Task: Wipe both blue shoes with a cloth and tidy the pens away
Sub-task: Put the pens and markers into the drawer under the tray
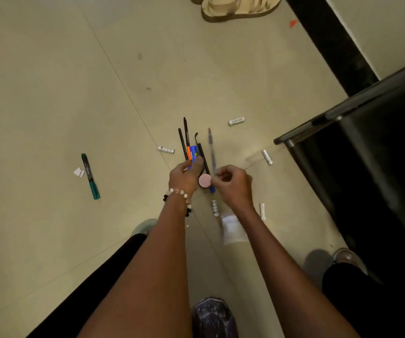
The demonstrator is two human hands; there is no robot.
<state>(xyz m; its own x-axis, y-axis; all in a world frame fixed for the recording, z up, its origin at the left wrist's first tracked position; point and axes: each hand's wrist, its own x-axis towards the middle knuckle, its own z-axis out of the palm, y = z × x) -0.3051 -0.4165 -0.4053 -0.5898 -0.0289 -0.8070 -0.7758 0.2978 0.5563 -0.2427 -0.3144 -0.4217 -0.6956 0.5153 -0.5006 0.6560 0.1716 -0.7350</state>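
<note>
My left hand (pixel 186 176) grips a bundle of pens (pixel 188 145): thin black ones, an orange-and-black one and a stubby blue marker, fanned out away from me above the floor. A small pink round thing (pixel 204 180) shows between my two hands. Just to the right, my right hand (pixel 233 185) pinches a clear blue-capped pen (pixel 211 147), blurred, pointing away from me. A green marker (pixel 90 176) lies alone on the floor to the left. No blue shoes or cloth are in view.
Several white batteries lie scattered on the beige tiled floor (pixel 50 81), such as one (pixel 236 121) beyond the pens and one (pixel 267 157) to the right. A black bin (pixel 367 147) stands at right. Beige sandals (pixel 235 7) sit at the top. A white paper scrap (pixel 79 172) lies beside the green marker.
</note>
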